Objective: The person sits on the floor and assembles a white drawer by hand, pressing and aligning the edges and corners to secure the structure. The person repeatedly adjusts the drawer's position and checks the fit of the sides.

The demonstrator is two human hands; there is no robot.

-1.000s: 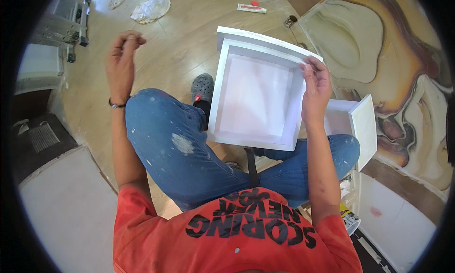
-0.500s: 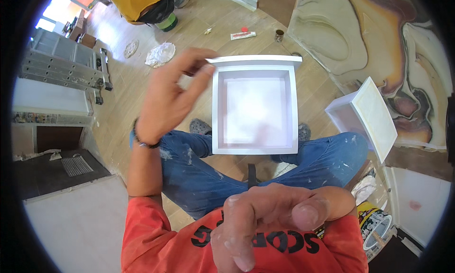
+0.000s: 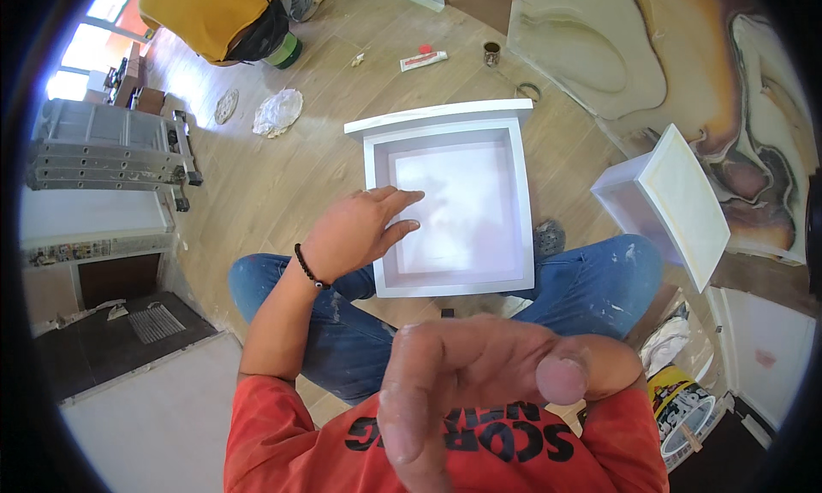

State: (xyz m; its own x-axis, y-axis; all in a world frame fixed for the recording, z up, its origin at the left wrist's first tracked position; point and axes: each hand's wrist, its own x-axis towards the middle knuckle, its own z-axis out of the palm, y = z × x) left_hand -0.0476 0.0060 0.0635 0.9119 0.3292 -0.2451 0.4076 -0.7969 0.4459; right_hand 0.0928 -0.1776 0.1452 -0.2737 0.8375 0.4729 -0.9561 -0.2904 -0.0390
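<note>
A white drawer lies on the floor between my knees, its hollow side up and its wider front panel at the far end. At its left wall is my left hand, a dark bead bracelet on the wrist. The fingers of that hand stretch over the wall toward the inside, thumb apart, holding nothing; whether they touch the drawer I cannot tell. Close to the camera, above my red shirt, my right hand is raised palm up. Its fingers are loosely bent and apart from the thumb, and nothing shows in them.
A second white drawer stands tilted at the right, beside a marbled panel. Farther off are a tube, a small can and a crumpled white bag. A folded ladder lies left; a paint bucket stands lower right.
My left hand has come from the drawer's far left corner back toward me along its left wall. The drawer has turned slightly and shifted a little nearer. My right hand stays raised.
</note>
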